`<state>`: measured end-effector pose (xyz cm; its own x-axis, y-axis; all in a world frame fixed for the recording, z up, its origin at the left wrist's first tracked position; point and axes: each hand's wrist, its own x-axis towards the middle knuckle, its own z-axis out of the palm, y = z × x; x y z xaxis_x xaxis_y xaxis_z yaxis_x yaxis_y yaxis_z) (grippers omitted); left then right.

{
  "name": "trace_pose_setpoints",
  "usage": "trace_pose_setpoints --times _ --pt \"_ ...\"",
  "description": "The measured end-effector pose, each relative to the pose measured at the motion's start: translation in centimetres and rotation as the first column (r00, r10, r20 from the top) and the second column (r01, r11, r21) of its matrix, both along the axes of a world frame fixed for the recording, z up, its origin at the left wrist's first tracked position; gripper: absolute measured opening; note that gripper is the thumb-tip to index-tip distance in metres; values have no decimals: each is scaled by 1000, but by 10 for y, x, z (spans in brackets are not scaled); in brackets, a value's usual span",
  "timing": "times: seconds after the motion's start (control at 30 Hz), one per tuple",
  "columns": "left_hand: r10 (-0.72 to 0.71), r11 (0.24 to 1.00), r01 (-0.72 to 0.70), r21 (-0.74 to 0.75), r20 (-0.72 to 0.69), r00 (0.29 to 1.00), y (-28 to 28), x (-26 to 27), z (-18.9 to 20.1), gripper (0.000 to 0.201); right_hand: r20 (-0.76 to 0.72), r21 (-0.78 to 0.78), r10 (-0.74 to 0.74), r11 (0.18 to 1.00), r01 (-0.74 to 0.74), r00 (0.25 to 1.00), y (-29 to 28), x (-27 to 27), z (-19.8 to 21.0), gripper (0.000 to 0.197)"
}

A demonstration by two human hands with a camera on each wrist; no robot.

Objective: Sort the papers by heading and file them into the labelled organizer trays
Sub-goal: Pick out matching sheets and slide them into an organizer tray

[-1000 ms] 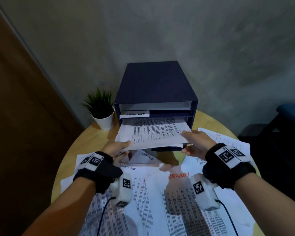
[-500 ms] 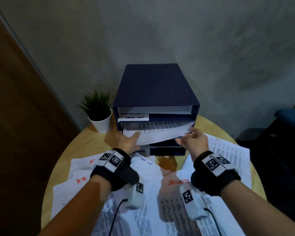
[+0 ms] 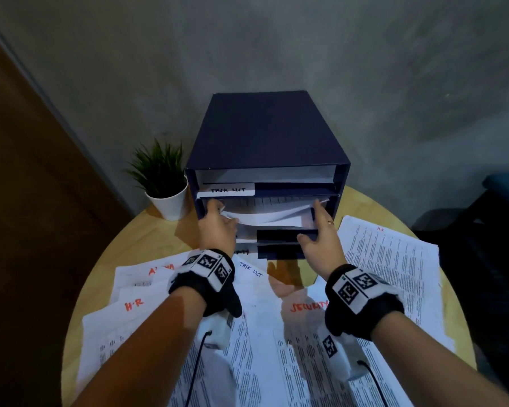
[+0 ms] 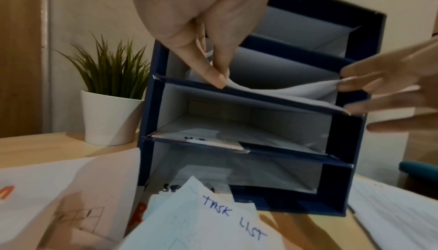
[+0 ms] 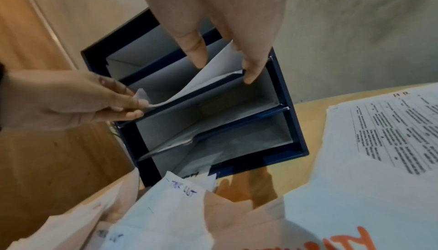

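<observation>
A navy organizer [image 3: 265, 133] with several stacked trays stands at the back of the round table. A white label reading TASK LIST [image 3: 228, 190] hangs on its upper shelf edge. In the tray just under that label lies a bowed stack of printed papers [image 3: 265, 215], almost fully inside. My left hand [image 3: 218, 227] pinches the stack's near left corner, seen close in the left wrist view [image 4: 213, 70]. My right hand [image 3: 321, 227] has straight fingers against the stack's right edge [image 5: 225, 66], thumb by the tray lip below.
Loose sheets cover the near table: H.R [image 3: 134, 305], SECURITY [image 3: 307, 306], TASK LIST [image 3: 250, 270] and another H.R sheet [image 3: 394, 259] at right. A small potted plant [image 3: 165, 183] stands left of the organizer. Wall behind, dark chair [image 3: 497, 201] at far right.
The stack has slid from sticking well out of the tray to almost fully inside. Both hands moved forward with it to the organizer's front.
</observation>
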<state>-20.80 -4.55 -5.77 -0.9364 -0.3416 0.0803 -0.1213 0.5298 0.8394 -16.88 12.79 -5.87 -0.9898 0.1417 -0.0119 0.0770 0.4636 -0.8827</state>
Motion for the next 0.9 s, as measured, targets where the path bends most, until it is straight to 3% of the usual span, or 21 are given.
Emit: trace_pose_setpoints --times 0.1,0.2,0.27,0.33,0.4,0.47,0.53,0.63,0.9 --pt "1 1000 -2 -25 -37 999 1 -4 -5 35 -30 213 68 975 -60 997 -1 0 -4 59" --pt "15 999 -18 -48 -63 998 3 -5 -10 24 46 538 138 831 -141 989 -1 0 -10 52" --pt "22 998 -28 -64 -94 995 4 -5 -11 24 113 624 158 757 -194 981 -2 0 -13 56" --pt "-31 989 12 -147 -127 991 6 -2 -12 19 133 645 154 737 -203 979 -4 0 -13 59" --pt "-135 929 74 -363 -146 980 7 5 -15 12 145 659 136 726 -198 980 -5 -3 -13 60" --pt "-269 784 130 -607 -143 953 5 10 -22 30 162 661 118 724 -197 980 -6 -5 -13 62" --pt "-335 639 194 -744 -43 941 4 14 -26 48 181 654 114 728 -206 977 -5 -4 -13 63" --pt "-305 539 370 -757 234 923 2 15 -27 68 199 650 116 728 -220 973 -2 -4 -13 67" --pt "-248 470 477 -743 408 879 14 5 -6 74 247 607 91 762 -227 965 0 -3 -7 69"
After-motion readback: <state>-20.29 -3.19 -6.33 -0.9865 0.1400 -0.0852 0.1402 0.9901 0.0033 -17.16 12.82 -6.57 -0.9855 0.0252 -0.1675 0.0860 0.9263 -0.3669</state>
